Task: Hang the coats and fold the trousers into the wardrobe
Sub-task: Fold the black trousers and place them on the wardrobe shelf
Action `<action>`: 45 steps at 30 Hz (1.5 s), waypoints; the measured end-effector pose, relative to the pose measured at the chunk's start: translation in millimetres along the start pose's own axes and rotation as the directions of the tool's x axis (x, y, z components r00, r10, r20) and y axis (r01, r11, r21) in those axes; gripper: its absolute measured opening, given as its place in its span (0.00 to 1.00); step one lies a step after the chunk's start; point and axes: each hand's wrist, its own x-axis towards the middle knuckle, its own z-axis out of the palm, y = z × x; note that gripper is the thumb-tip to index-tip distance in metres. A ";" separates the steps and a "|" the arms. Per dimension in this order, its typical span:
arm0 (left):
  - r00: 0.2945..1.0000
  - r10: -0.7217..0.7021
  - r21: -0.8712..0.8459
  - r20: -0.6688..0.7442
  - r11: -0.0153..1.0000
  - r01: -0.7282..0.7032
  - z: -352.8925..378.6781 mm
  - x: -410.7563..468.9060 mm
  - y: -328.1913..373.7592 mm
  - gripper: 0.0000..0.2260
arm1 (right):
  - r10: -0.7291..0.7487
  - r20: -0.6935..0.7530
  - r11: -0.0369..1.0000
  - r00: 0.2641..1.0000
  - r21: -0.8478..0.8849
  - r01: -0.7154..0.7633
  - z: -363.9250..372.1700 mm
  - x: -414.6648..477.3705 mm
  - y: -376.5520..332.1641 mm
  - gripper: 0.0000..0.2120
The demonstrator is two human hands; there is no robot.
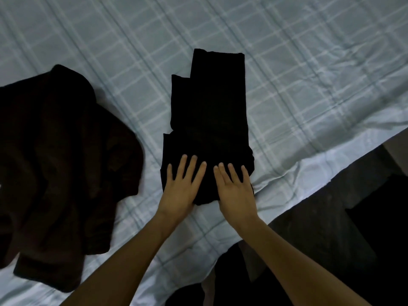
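Note:
Black trousers [209,111] lie folded lengthwise on the bed, in stepped layers that run away from me. My left hand [180,188] lies flat on their near left part with its fingers spread. Beside it, my right hand [235,191] presses flat on the near right part. A dark brown coat [57,155] lies crumpled on the bed to the left, apart from the trousers.
The bed is covered with a pale blue checked sheet [309,85]. Its edge runs diagonally at the lower right, with dark floor [331,228] beyond. The wardrobe is not in view.

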 end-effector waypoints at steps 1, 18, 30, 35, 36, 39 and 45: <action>1.000 0.010 -0.008 -0.004 1.000 -0.010 -1.5 0.0 0.5 0.50 | -0.007 -0.027 1.000 1.000 0.012 0.008 0.4 0.4 1.6 0.35; 0.908 0.217 -0.454 0.358 0.890 -0.033 -79.0 -101.4 0.8 0.32 | -0.082 0.299 0.911 0.951 0.410 -0.050 -83.9 -103.7 -38.9 0.22; 0.992 0.001 -0.533 0.129 0.843 0.069 -147.8 31.1 -16.1 0.28 | 0.239 -0.106 0.893 0.965 0.415 -0.176 -127.9 10.7 34.8 0.10; 0.942 -0.167 -0.462 -0.292 0.887 0.014 -126.9 85.2 -11.3 0.15 | 0.387 -0.185 0.828 0.903 0.501 -0.252 -123.0 60.1 56.3 0.14; 0.940 -0.174 -0.415 -0.294 0.909 0.038 -117.5 91.0 -11.9 0.14 | 0.366 -0.174 0.824 0.914 0.516 -0.232 -116.7 65.7 59.8 0.15; 0.986 -0.101 -0.243 -0.130 0.968 0.067 -86.7 87.0 -8.4 0.24 | 0.184 -0.040 0.868 0.982 0.475 -0.143 -93.4 71.5 63.1 0.23; 0.999 0.019 -0.113 -0.042 0.993 -0.024 -61.4 63.9 -4.0 0.41 | 0.014 0.170 0.947 0.985 0.315 -0.068 -44.3 49.4 43.8 0.49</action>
